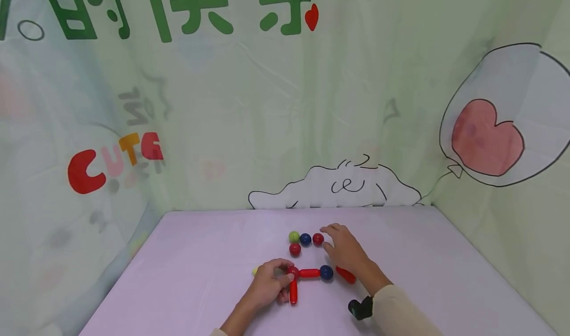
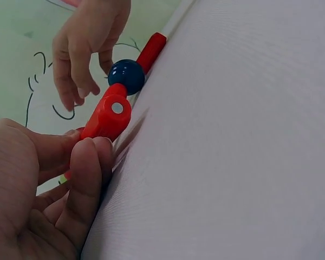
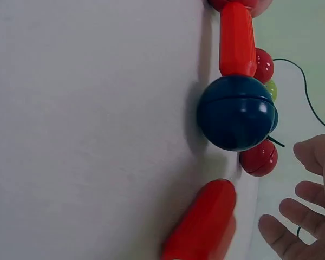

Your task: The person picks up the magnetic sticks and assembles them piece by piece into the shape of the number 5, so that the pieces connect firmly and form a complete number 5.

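Note:
My left hand (image 1: 269,282) pinches a red ball (image 1: 293,272) between thumb and fingers. From that ball one red rod (image 1: 309,273) runs right to a dark blue ball (image 1: 326,272), and another red rod (image 1: 293,292) points toward me, its end showing a pale round dot in the left wrist view. My right hand (image 1: 347,247) is spread beside a loose red ball (image 1: 318,239), fingers apart and holding nothing. Below it lies a red piece (image 1: 345,275), rod-shaped in the right wrist view, just right of the blue ball.
Behind the joined pieces sit a green ball (image 1: 294,236), a second blue ball (image 1: 305,239) and another red ball (image 1: 295,249). A yellow-green piece (image 1: 255,271) peeks out behind my left hand. The pale tabletop (image 1: 200,271) ends at a printed curtain (image 1: 276,128).

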The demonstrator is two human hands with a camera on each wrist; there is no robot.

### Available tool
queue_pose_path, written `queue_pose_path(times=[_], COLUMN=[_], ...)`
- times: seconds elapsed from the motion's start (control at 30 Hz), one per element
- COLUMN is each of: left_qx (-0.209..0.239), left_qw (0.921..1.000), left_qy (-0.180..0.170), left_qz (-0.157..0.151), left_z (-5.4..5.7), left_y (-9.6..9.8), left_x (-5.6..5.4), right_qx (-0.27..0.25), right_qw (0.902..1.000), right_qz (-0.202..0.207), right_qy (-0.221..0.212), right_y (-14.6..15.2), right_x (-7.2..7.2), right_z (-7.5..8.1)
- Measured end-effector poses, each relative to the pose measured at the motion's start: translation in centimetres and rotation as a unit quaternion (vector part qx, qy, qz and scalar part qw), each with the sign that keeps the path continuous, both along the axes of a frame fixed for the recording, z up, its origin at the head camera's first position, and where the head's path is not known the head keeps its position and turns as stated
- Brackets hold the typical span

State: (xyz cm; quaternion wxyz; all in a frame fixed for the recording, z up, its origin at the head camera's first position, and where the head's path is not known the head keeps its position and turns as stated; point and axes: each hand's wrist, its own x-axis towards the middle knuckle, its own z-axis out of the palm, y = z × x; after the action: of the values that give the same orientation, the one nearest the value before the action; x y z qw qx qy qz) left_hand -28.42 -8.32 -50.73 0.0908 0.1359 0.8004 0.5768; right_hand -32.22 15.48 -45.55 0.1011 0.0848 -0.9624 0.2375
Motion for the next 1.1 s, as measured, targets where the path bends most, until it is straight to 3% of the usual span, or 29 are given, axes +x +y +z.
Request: queue_pose_path(times=[0.17,0.43,0.7,1.1], left_qx=[0.005,0.010,0.010,0.017], left_qw=[1.0000,0.9999,0.9999,0.9998], left_qy=[-0.001,0.000,0.000,-0.003], left_qz=[0.000,-0.003,-0.003,0.000], left_z=[-0.1,-0.2,-0.2,-0.3], left_y=[-0.1,-0.1,0.0,-0.1], left_x=[0.1,0.0,-0.2,0.0], right_qx=[0.059,0.145,0.085,0.061], right_qw=[0.9970,0.9854,0.9883,0.9896], right_qz=[0.010,0.008,0.016,0.029], right_qy=[-0.050,-0.088,-0.126,-0.127], right_y=[-0.4,-0.7,-1.7,-1.9], right_x=[-1.3,-2.4,-3.0,-3.5], right_z=[0.4,0.3,-0.3,-0.7])
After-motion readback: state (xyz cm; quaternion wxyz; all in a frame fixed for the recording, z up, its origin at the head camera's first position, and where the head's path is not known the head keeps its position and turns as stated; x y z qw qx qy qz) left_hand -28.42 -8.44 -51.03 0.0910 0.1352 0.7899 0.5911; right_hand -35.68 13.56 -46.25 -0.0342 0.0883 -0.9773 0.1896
